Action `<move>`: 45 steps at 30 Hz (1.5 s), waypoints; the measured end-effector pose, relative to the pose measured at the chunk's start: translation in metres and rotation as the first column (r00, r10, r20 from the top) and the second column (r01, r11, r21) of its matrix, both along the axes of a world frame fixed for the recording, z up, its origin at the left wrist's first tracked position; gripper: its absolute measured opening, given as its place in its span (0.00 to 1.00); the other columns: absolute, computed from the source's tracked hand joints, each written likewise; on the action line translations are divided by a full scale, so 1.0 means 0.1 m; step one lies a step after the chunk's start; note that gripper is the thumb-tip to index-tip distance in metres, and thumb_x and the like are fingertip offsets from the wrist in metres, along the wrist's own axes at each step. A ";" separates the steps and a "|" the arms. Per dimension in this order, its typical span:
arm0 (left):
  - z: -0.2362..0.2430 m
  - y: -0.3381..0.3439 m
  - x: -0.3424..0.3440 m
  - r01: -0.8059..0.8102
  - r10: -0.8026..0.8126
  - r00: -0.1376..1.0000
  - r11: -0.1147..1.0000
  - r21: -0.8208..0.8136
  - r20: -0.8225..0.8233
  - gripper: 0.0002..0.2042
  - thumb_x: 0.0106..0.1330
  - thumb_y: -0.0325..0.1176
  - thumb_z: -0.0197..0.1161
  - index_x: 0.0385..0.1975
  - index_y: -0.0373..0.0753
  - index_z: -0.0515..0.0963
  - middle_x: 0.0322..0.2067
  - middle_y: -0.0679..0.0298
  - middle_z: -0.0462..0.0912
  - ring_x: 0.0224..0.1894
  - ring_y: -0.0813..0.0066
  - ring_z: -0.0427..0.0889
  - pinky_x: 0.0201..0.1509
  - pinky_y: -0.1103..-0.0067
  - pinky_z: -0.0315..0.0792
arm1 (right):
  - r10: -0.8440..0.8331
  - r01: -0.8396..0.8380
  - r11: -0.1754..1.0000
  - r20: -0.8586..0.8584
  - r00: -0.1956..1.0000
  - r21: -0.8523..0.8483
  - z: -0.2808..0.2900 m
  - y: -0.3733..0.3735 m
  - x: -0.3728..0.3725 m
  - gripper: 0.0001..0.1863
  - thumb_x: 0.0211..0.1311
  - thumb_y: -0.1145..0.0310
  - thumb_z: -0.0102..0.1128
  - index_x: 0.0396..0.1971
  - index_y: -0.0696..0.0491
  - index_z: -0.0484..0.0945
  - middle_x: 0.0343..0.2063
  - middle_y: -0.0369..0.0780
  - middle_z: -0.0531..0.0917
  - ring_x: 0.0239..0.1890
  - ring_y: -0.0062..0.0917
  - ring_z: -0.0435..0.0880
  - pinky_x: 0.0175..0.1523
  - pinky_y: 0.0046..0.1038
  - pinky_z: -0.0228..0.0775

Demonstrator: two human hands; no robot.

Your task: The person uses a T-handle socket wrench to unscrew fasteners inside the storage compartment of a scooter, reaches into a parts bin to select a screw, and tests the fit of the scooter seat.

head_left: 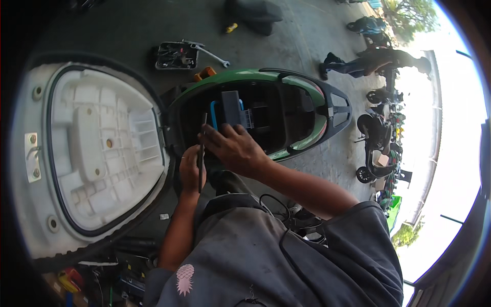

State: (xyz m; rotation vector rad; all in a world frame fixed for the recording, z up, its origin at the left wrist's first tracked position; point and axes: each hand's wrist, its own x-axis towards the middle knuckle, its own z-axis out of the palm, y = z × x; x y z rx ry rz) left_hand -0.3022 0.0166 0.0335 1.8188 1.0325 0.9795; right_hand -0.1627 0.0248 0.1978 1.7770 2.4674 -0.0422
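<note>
A long dark flat piece [201, 174] stands on edge to my eye, with my left hand [191, 167] closed on its lower part and my right hand [229, 145] gripping near its top, fingers bent. Both hands are over the near rim of the open storage bay in a green scooter [326, 110]. Inside the bay, a dark rectangular object [230, 107] lies by a blue loop [214, 115] and a grey fitting. The scooter's seat [110, 123] is flipped to the left, showing its white ribbed underside and metal latch plate.
A tool tray [176, 57] with a large wrench [215, 56] lies on the floor [307, 36] beyond. A dark bundle [253, 15], a small yellow item [231, 27] and assorted tools at lower left surround the work. At right are a person [373, 64] and parked scooters [376, 133].
</note>
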 end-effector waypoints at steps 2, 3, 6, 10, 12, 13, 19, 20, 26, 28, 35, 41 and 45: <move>-0.02 0.04 -0.05 -0.001 0.003 0.999 0.999 0.041 -0.041 0.08 0.66 0.25 0.55 0.42 0.31 0.75 0.38 0.49 0.79 0.42 0.51 0.80 0.47 0.66 0.74 | -0.078 0.079 0.996 0.019 0.997 -0.045 0.00 -0.04 0.06 0.15 0.55 0.66 0.55 0.43 0.54 0.76 0.39 0.40 0.77 0.41 0.26 0.76 0.44 0.28 0.68; -0.04 0.07 0.03 -0.001 0.001 0.999 1.000 -0.011 -0.044 0.08 0.67 0.26 0.55 0.42 0.31 0.74 0.38 0.49 0.79 0.42 0.50 0.80 0.47 0.66 0.74 | -0.141 0.146 0.977 0.045 0.989 -0.154 -0.04 -0.17 0.10 0.15 0.55 0.65 0.55 0.41 0.55 0.76 0.37 0.40 0.78 0.40 0.27 0.78 0.43 0.29 0.69; 0.06 0.15 0.11 -0.046 0.045 0.999 0.988 -0.148 -0.012 0.08 0.68 0.27 0.54 0.42 0.32 0.75 0.39 0.51 0.80 0.43 0.52 0.80 0.47 0.67 0.74 | -0.205 0.151 0.891 -0.084 0.975 -0.429 -0.11 -0.48 -0.14 0.15 0.55 0.64 0.57 0.41 0.55 0.75 0.33 0.42 0.79 0.35 0.31 0.82 0.39 0.32 0.72; -0.19 0.00 0.14 0.142 -0.128 0.985 0.982 -0.123 0.112 0.08 0.68 0.30 0.54 0.39 0.34 0.76 0.39 0.54 0.80 0.41 0.55 0.81 0.46 0.67 0.75 | -0.102 0.051 0.956 -0.166 0.981 -0.289 -0.17 -0.24 -0.44 0.23 0.54 0.64 0.59 0.50 0.55 0.69 0.32 0.44 0.80 0.28 0.34 0.84 0.32 0.34 0.74; -0.06 -0.07 0.16 0.162 -0.168 0.983 0.983 -0.086 -0.075 0.07 0.64 0.27 0.57 0.39 0.33 0.75 0.37 0.53 0.80 0.41 0.55 0.81 0.45 0.68 0.76 | -0.245 0.244 0.926 0.033 0.969 -0.287 -0.16 0.07 -0.18 0.21 0.52 0.64 0.60 0.47 0.53 0.74 0.23 0.42 0.83 0.25 0.32 0.85 0.29 0.33 0.74; -0.01 -0.07 0.17 0.092 -0.095 0.994 0.994 -0.056 -0.045 0.07 0.63 0.26 0.58 0.39 0.33 0.75 0.36 0.53 0.80 0.41 0.55 0.81 0.44 0.67 0.76 | -0.387 0.405 0.805 0.135 0.912 -0.434 -0.05 0.19 -0.01 0.16 0.56 0.61 0.58 0.42 0.51 0.77 0.25 0.42 0.84 0.29 0.28 0.86 0.31 0.32 0.76; -0.11 0.00 0.08 0.161 -0.138 0.986 0.934 -0.320 0.092 0.08 0.61 0.24 0.58 0.40 0.36 0.75 0.33 0.54 0.80 0.39 0.53 0.80 0.42 0.66 0.75 | -0.200 0.112 0.771 -0.071 0.977 -0.627 0.13 -0.01 -0.33 0.16 0.54 0.64 0.57 0.41 0.55 0.77 0.20 0.42 0.83 0.26 0.33 0.86 0.29 0.33 0.76; -0.09 0.00 0.07 0.196 -0.197 0.980 0.962 -0.191 0.014 0.08 0.61 0.24 0.58 0.40 0.36 0.75 0.33 0.54 0.80 0.39 0.53 0.80 0.41 0.66 0.74 | -0.263 0.198 0.792 -0.030 0.964 -0.578 0.17 0.14 -0.30 0.15 0.54 0.65 0.56 0.41 0.55 0.78 0.21 0.43 0.83 0.27 0.35 0.86 0.31 0.34 0.77; -0.07 -0.01 0.03 0.069 -0.051 0.995 0.969 -0.235 0.082 0.06 0.64 0.26 0.55 0.40 0.35 0.74 0.32 0.54 0.80 0.36 0.52 0.80 0.39 0.67 0.74 | -0.179 0.068 0.592 -0.049 0.983 -0.803 0.17 0.07 -0.35 0.27 0.55 0.70 0.48 0.59 0.51 0.70 0.28 0.48 0.83 0.34 0.44 0.84 0.40 0.41 0.76; -0.04 0.06 -0.01 0.079 -0.053 0.996 0.922 -0.379 0.078 0.06 0.63 0.24 0.56 0.39 0.36 0.74 0.33 0.54 0.80 0.36 0.52 0.80 0.39 0.67 0.74 | -0.324 0.224 0.678 -0.012 0.946 -0.700 0.19 0.26 -0.34 0.27 0.54 0.70 0.48 0.58 0.48 0.71 0.31 0.51 0.83 0.37 0.44 0.83 0.45 0.42 0.75; -0.14 0.16 0.08 0.064 -0.056 0.997 0.987 -0.149 0.059 0.06 0.65 0.26 0.57 0.39 0.35 0.74 0.34 0.53 0.80 0.37 0.52 0.81 0.38 0.68 0.74 | -0.246 0.033 0.603 -0.146 0.958 -0.797 0.22 0.10 -0.39 0.27 0.56 0.72 0.47 0.59 0.50 0.70 0.34 0.49 0.83 0.37 0.43 0.83 0.44 0.40 0.74; -0.02 0.08 0.10 0.052 -0.045 0.998 0.985 -0.162 0.047 0.05 0.64 0.28 0.58 0.36 0.35 0.73 0.30 0.52 0.79 0.34 0.50 0.79 0.35 0.64 0.74 | -0.128 0.195 0.485 0.152 0.980 -0.853 0.15 0.10 -0.04 0.29 0.54 0.74 0.49 0.60 0.49 0.68 0.34 0.49 0.83 0.36 0.44 0.83 0.42 0.40 0.75; -0.01 0.06 0.11 0.117 -0.113 0.993 0.979 -0.165 0.031 0.05 0.65 0.29 0.58 0.36 0.36 0.73 0.29 0.52 0.79 0.34 0.49 0.79 0.35 0.64 0.74 | -0.240 0.126 0.858 -0.173 0.955 -0.497 0.03 -0.07 -0.48 0.16 0.52 0.68 0.56 0.40 0.58 0.81 0.30 0.47 0.84 0.38 0.36 0.86 0.41 0.36 0.77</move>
